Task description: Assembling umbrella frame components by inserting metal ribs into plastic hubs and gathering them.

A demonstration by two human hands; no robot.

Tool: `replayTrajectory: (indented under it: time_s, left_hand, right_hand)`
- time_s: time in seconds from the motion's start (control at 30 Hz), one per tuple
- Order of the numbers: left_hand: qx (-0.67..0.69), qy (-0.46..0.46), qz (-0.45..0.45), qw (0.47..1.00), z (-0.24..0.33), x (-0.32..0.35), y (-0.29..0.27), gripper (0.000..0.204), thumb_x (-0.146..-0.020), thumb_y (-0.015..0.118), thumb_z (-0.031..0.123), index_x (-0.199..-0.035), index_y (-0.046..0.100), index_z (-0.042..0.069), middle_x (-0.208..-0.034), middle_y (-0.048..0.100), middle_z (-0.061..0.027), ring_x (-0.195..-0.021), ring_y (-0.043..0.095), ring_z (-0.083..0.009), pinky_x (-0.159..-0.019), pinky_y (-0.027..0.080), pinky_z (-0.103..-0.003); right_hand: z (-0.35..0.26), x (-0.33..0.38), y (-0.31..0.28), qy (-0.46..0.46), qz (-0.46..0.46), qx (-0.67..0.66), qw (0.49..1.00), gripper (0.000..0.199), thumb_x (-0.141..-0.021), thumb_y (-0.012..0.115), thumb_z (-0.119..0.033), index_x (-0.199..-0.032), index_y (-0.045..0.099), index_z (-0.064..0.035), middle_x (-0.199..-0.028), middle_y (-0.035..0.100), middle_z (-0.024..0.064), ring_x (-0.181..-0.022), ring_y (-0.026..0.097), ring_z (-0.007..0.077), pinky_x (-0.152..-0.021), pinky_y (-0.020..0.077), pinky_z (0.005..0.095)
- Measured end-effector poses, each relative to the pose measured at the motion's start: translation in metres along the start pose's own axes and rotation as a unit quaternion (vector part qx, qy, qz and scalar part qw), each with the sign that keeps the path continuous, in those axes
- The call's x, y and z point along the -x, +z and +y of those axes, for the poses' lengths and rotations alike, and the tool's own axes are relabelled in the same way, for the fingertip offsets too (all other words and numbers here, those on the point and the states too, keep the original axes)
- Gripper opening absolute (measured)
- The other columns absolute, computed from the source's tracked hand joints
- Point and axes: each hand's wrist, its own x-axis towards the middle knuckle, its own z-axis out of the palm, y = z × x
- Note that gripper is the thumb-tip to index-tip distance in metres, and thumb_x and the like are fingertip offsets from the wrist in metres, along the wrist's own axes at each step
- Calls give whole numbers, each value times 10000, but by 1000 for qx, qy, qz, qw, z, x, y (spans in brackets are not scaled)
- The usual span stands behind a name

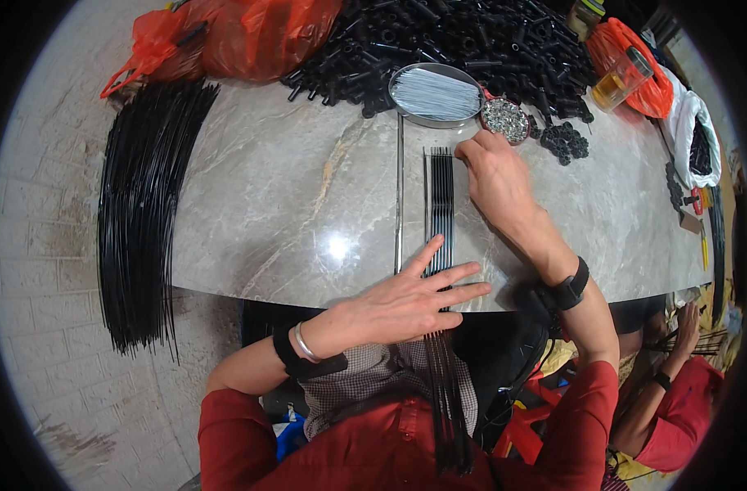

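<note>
My left hand [410, 304] lies with fingers spread across a row of thin black rods [443, 192], pressing them at the table's front edge. The rods lie side by side, and their near ends hang down over my lap. Beside their far ends is my right hand [502, 182], its fingers curled and thumb and fingertips together; whatever they pinch, if anything, is hidden. Just beyond it stand a small red-rimmed bowl of tiny shiny metal pieces [505, 119] and an oval metal dish [449, 124] full of thin silvery pins. Small black round parts [564, 143] lie to the right.
A large heap of black tubular parts [472, 37] covers the table's back. Red plastic bags [267, 37] sit back left, above a long bundle of black rods [148, 213]. At right are a glass of yellow liquid [621, 80], a white bag [693, 143] and another person's arm [664, 376].
</note>
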Motion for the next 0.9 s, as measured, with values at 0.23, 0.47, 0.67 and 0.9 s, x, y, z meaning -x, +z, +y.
replayTrajectory:
  time_s: [0.23, 0.47, 0.67, 0.9]
  left_hand:
    - [-9, 5, 9, 1000, 0, 0, 1, 197, -680, 710, 154, -854, 619, 157, -1486, 371, -20, -1430, 237, -248, -1096, 126, -709]
    - [-2, -1, -8, 1000, 0, -1, 0, 184, -692, 708, 172, -856, 626, 157, -1483, 377, -18, -1438, 217, -253, -1091, 123, -715]
    - [-12, -19, 2, 1000, 2, 0, -1, 161, -737, 680, 205, -891, 653, 164, -1482, 376, -8, -1438, 206, -256, -1045, 112, -769]
    - [-12, -10, 2, 1000, 1, 0, 1, 159, -738, 684, 211, -885, 649, 161, -1487, 368, -9, -1441, 199, -257, -1040, 114, -771]
  right_hand:
    - [3, -3, -3, 12, -12, -13, 1000, 143, -792, 567, 14, -890, 667, -19, -854, 604, 140, -865, 588, 337, -745, 487, 419]
    - [-4, -4, -7, 16, -39, 8, 999, 165, -722, 556, 36, -846, 653, -16, -847, 603, 146, -842, 597, 330, -708, 510, 420]
    - [-3, -5, -8, 16, -38, 1, 999, 145, -722, 559, 24, -834, 644, -13, -855, 601, 144, -850, 595, 329, -712, 511, 420]
    - [1, -5, -2, -34, -17, 47, 998, 147, -732, 552, -1, -855, 633, -9, -887, 595, 139, -895, 581, 322, -744, 505, 412]
